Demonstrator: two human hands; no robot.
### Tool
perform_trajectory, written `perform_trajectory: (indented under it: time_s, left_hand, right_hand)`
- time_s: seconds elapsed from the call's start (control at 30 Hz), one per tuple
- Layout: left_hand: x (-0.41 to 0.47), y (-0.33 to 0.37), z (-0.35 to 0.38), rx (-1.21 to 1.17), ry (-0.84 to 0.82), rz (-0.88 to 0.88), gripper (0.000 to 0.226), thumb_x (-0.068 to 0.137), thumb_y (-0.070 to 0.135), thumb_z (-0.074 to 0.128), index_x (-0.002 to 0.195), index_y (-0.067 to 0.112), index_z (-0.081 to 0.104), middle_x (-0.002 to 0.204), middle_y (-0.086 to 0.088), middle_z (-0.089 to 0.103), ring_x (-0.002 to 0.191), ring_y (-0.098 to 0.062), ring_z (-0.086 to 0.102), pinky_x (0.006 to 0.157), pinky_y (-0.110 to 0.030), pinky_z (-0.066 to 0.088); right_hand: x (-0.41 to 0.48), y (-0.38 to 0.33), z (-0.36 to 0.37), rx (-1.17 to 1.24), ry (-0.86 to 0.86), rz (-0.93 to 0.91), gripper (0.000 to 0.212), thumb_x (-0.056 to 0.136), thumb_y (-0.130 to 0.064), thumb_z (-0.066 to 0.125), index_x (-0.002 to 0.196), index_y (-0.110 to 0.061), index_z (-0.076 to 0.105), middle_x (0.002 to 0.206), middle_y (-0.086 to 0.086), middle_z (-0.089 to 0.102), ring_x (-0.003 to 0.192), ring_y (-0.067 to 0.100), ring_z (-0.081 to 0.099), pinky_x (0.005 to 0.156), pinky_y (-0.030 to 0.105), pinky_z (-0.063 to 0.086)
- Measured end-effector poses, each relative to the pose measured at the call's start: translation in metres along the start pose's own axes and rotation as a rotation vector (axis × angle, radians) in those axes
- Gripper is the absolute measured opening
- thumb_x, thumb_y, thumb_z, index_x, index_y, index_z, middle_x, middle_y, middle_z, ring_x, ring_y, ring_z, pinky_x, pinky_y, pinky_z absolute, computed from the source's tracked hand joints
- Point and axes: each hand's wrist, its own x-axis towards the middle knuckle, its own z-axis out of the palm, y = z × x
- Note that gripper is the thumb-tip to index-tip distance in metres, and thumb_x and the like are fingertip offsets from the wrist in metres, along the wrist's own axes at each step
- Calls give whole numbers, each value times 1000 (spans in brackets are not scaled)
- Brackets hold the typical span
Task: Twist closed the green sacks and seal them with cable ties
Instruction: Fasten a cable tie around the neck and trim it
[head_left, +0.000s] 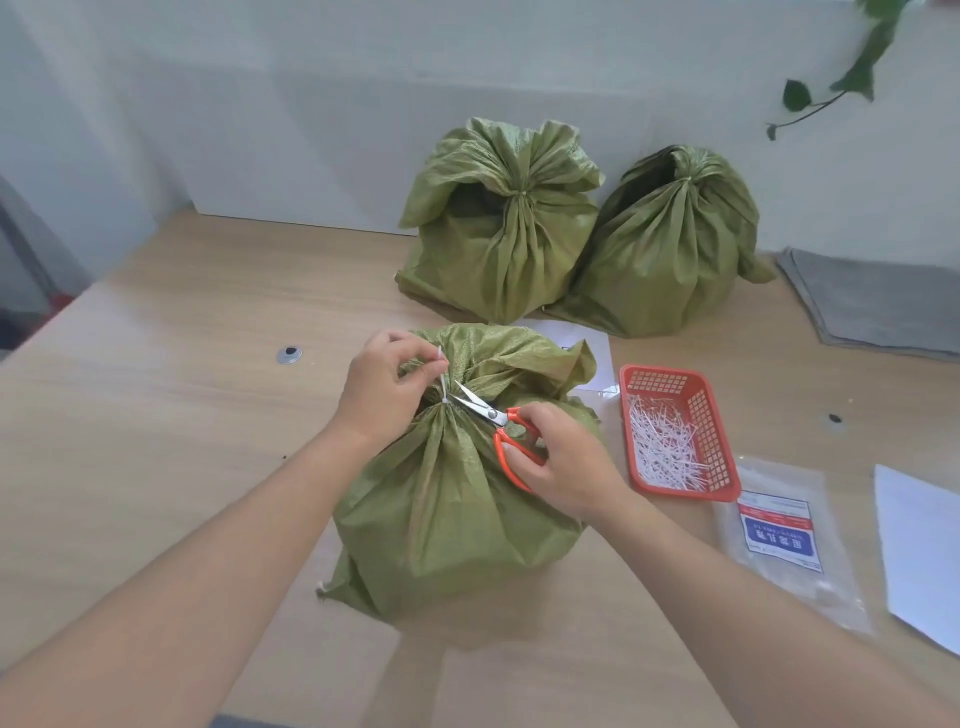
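Note:
A green sack (447, 499) stands in front of me on the wooden table (156, 415), its neck gathered and bound by a white cable tie (442, 382). My left hand (384, 389) pinches the tie's free tail upright above the neck. My right hand (566, 462) grips orange-handled scissors (498, 421), whose blades are parted at the base of the tail. Two more green sacks (498, 228) (665, 249) stand at the back, each tied at the neck.
A red plastic basket (722, 441) holding several white cut tie ends sits right of the sack. A clear packet of cable ties (779, 540) and white paper (919, 556) lie further right. Grey cloth (872, 306) is at the far right, white paper (582, 343) behind the sack.

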Motion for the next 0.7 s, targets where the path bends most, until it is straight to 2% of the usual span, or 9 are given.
perform_trajectory:
  time_s: [0.1, 0.17, 0.23, 0.3, 0.37, 0.5, 0.7]
  left_hand:
    - [3, -1, -5, -31, -12, 40, 11, 87, 18, 79, 88, 29, 75, 104, 6, 59, 99, -20, 65, 91, -33, 56]
    - [5, -2, -8, -30, -19, 52, 11, 87, 17, 79, 89, 27, 76, 104, 9, 57, 102, -13, 63, 91, -29, 56]
    - [7, -2, -10, -26, -16, 56, 9, 88, 16, 79, 91, 24, 77, 103, 9, 56, 102, -7, 60, 88, -19, 53]
    - [8, -1, -11, -10, -5, 56, 7, 88, 16, 79, 91, 22, 77, 104, 4, 57, 101, -6, 58, 83, -5, 46]
    - [9, -1, -11, 6, -4, 51, 7, 88, 18, 79, 91, 23, 77, 105, 3, 57, 100, -5, 56, 78, 3, 37]
    - [8, 0, -8, 5, -12, 76, 11, 87, 21, 80, 88, 30, 76, 103, 11, 57, 102, -5, 57, 79, 3, 35]
    - [9, 2, -7, -8, -16, 118, 13, 85, 20, 81, 88, 30, 76, 104, 7, 59, 103, -7, 59, 82, 2, 37]
  right_hand:
    - [4, -3, -3, -34, 16, -26, 32, 89, -52, 58, 112, -29, 61, 93, -16, 58, 86, 6, 56, 75, 36, 52]
    - [7, -4, -5, -45, 14, -29, 34, 87, -53, 57, 112, -30, 61, 92, -15, 59, 86, 7, 57, 75, 37, 52]
    - [8, -4, -7, -62, 7, -33, 34, 88, -52, 57, 113, -31, 61, 92, -16, 58, 86, 8, 57, 75, 37, 52]
    - [7, -4, -11, -68, -1, -48, 34, 88, -50, 59, 114, -30, 62, 91, -17, 57, 86, 7, 56, 75, 36, 52]
    - [5, -5, -14, -80, -21, -67, 35, 88, -49, 60, 117, -29, 63, 91, -18, 57, 85, 6, 55, 76, 34, 51]
    - [7, -12, -15, -124, -55, -89, 39, 91, -48, 60, 125, -29, 62, 97, -19, 56, 89, 3, 54, 80, 31, 52]
    - [15, -19, -16, -156, -67, -73, 37, 96, -42, 60, 129, -26, 63, 99, -15, 58, 90, 8, 56, 80, 35, 53]
